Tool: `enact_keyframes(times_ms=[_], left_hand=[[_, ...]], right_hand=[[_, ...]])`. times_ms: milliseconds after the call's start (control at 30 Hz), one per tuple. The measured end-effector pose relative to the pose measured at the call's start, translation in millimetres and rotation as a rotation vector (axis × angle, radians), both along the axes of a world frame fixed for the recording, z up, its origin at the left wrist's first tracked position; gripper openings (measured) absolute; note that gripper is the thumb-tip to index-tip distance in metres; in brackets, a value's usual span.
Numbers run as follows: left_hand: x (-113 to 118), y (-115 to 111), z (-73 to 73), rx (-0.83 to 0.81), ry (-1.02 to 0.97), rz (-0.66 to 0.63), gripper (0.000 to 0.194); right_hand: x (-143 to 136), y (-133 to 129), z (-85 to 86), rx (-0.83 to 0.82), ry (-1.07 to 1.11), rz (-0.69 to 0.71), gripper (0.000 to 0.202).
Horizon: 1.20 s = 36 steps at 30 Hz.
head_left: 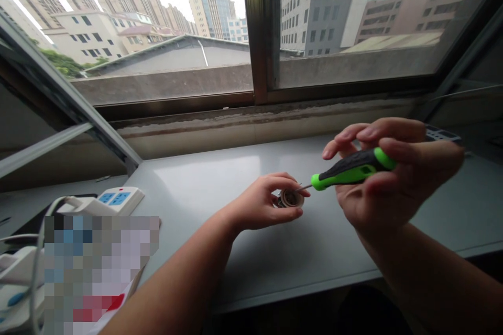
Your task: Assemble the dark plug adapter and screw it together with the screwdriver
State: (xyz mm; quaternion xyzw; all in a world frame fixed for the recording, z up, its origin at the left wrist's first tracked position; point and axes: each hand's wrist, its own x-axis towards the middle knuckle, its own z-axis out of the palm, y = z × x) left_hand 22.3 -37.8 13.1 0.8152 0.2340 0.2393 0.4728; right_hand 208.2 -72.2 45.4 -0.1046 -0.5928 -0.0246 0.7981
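On the grey table, my left hand (269, 201) has its thumb and fingers closed round a small round part (291, 198) with a pale rim and a darker inside. My right hand (393, 172) is raised to the right of it and holds a green and black screwdriver (349, 168) by the handle, its end against the palm side and several fingers curled above. The thin metal shaft points left and down to the round part. Its tip is at the part's upper edge, partly hidden near my left fingers.
A white power strip (121, 200) with blue sockets, plugs and cables lies at the left, beside a pixelated area. A metal frame (74, 84) slants on the left. The window (259, 52) stands behind the table (196, 167).
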Motion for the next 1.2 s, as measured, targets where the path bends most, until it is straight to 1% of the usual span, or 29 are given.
enact_keyframes(times_ms=[33, 133, 200, 300, 333, 400, 433, 500, 567, 633, 667, 767, 833, 900, 967, 1000, 1067, 1100, 1200], left_hand=[[-0.1, -0.3, 0.5, -0.006, -0.003, 0.000, 0.029], [-0.4, -0.6, 1.2, -0.014, -0.006, 0.006, 0.028], [0.4, -0.6, 0.9, -0.015, -0.001, 0.006, 0.028], [2.6, -0.8, 0.2, -0.017, -0.005, -0.001, 0.029], [3.3, -0.9, 0.1, -0.016, -0.006, -0.002, 0.030], [4.1, -1.0, -0.1, -0.010, 0.002, -0.003, 0.032], [4.1, -1.0, -0.1, -0.008, 0.009, -0.003, 0.032], [3.8, -0.9, -0.4, -0.011, 0.017, -0.002, 0.032], [3.5, -0.7, -1.2, -0.014, 0.008, 0.001, 0.032], [3.5, -0.3, -2.5, -0.010, -0.007, 0.003, 0.031], [3.6, -0.1, -3.2, -0.007, -0.015, 0.005, 0.031], [4.0, 0.6, -4.6, -0.007, -0.033, 0.010, 0.031], [3.9, 0.7, -4.2, -0.010, -0.034, 0.008, 0.032], [3.7, 0.6, -3.2, -0.011, -0.022, 0.004, 0.032], [3.4, 0.4, -2.5, -0.012, -0.006, 0.001, 0.032], [3.4, 0.3, -2.6, -0.013, -0.001, 0.001, 0.031], [3.3, 0.3, -3.4, -0.013, -0.007, 0.002, 0.031], [3.3, 0.4, -4.0, -0.012, -0.012, 0.003, 0.031], [3.4, 0.8, -5.1, -0.010, -0.009, 0.004, 0.031]], right_hand=[[1.1, -0.5, -0.5, 0.008, -0.028, 0.025, 0.020], [3.2, -3.2, -0.8, -0.020, -0.142, 0.081, 0.025], [2.9, -4.3, 0.4, -0.043, -0.147, 0.055, 0.026], [1.2, -2.7, 3.1, -0.035, -0.019, -0.043, 0.033], [0.8, -1.8, 3.7, -0.029, 0.024, -0.052, 0.031], [0.7, -0.9, 4.0, -0.040, 0.054, -0.019, 0.017], [1.0, -1.1, 3.7, -0.046, 0.035, 0.011, 0.015], [2.0, -2.9, 2.5, -0.079, -0.042, 0.058, 0.018], [2.8, -5.1, 1.3, -0.123, -0.112, 0.078, 0.015], [2.9, -5.8, 1.1, -0.144, -0.127, 0.087, 0.011], [2.6, -5.4, 1.5, -0.137, -0.115, 0.083, 0.011], [1.8, -2.3, 3.8, -0.086, -0.039, 0.025, 0.025], [1.9, -0.9, 4.7, -0.067, 0.006, -0.007, 0.029], [2.8, -1.1, 4.1, -0.085, 0.001, 0.012, 0.021], [4.1, -2.4, 2.3, -0.128, -0.062, 0.081, 0.010], [4.6, -3.0, 1.4, -0.146, -0.105, 0.122, 0.009], [4.7, -3.0, 0.5, -0.144, -0.175, 0.183, 0.016], [4.4, -2.3, 0.8, -0.116, -0.181, 0.188, 0.020], [3.1, 0.9, 3.9, -0.026, -0.116, 0.097, 0.027]])
